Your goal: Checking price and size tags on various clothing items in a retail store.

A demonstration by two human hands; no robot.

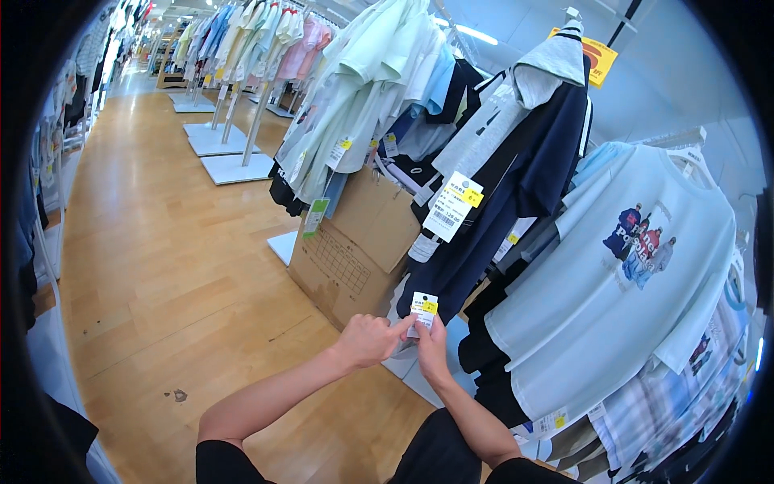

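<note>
My right hand (432, 351) pinches a white paper price tag (421, 330) with a yellow sticker between thumb and fingers. The index finger of my left hand (369, 340) is stretched out and touches the tag's left side, while its other fingers are curled and hold nothing that I can see. Just above the tag hang the dark navy trousers (450, 281). Higher up, a larger white tag (452, 207) with a yellow sticker hangs in front of a grey hooded top (484, 130) and a navy jacket (547, 145). Both tags bear printing.
An open cardboard box (344, 260) stands left of the navy trousers. To the right hangs a light blue printed T-shirt (623, 242); pale green shirts (375, 72) hang farther back. White rack bases (239, 167) rest on the wooden floor (181, 272) of the aisle.
</note>
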